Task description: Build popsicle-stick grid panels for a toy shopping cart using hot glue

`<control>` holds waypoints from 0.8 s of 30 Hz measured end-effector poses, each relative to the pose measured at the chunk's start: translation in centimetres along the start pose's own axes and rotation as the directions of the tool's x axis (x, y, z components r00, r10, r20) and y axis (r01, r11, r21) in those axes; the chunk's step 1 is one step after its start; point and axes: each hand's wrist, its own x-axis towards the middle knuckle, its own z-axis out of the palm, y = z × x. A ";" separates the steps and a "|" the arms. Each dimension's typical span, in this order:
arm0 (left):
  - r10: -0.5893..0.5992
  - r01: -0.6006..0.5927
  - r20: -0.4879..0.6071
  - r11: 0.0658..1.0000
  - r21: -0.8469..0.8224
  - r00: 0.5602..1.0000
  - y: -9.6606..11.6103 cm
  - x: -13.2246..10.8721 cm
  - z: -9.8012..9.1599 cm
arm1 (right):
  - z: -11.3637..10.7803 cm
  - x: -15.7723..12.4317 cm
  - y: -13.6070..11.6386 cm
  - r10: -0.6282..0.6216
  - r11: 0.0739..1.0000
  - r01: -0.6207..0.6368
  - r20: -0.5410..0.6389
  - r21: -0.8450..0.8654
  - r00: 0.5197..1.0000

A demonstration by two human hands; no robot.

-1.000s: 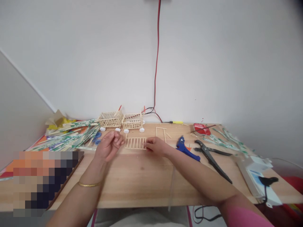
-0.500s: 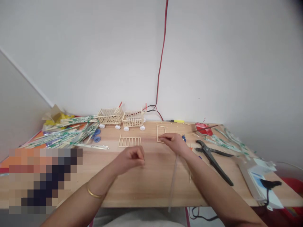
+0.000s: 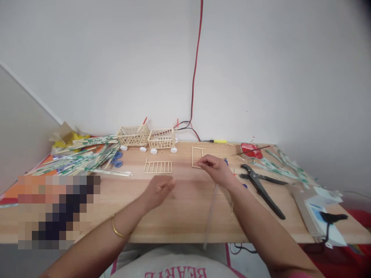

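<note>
My left hand, its fingers curled together, hovers over the wooden table just below a ladder-like stick panel. Whatever is between those fingers, if anything, is too small to make out. My right hand has thumb and fingers pinched at the lower right corner of a rectangular stick frame; its fingertips hide what they may hold. A thin translucent strip runs from below my right wrist to the table's front edge. Two stick carts with white wheels stand behind.
Wrapped sticks and blue wheels lie at left. At right are black pliers, a red dish, torn wrappers and a white box. A yellow-handled tool lies by the wall, near a red-black cable.
The camera view has tipped slightly downward, so the table sits higher. My left hand's fingers look more closed, and my right hand has shifted slightly right of the stick frame.
</note>
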 end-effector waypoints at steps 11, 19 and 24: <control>-0.102 -0.011 -0.421 0.966 -0.258 0.901 -1.2 1.2 -3.0 | 2.5 -0.3 0.6 -0.080 0.989 0.069 0.083 0.129 0.993; -0.073 0.074 -0.259 0.997 -0.006 0.963 -0.8 0.7 -1.7 | 3.3 -0.5 0.0 0.014 0.986 -0.027 0.076 0.165 0.997; -0.046 0.045 -0.118 0.999 -0.014 0.992 -0.1 1.1 0.3 | 3.7 -0.8 -1.4 -0.049 0.998 0.047 0.061 0.037 0.997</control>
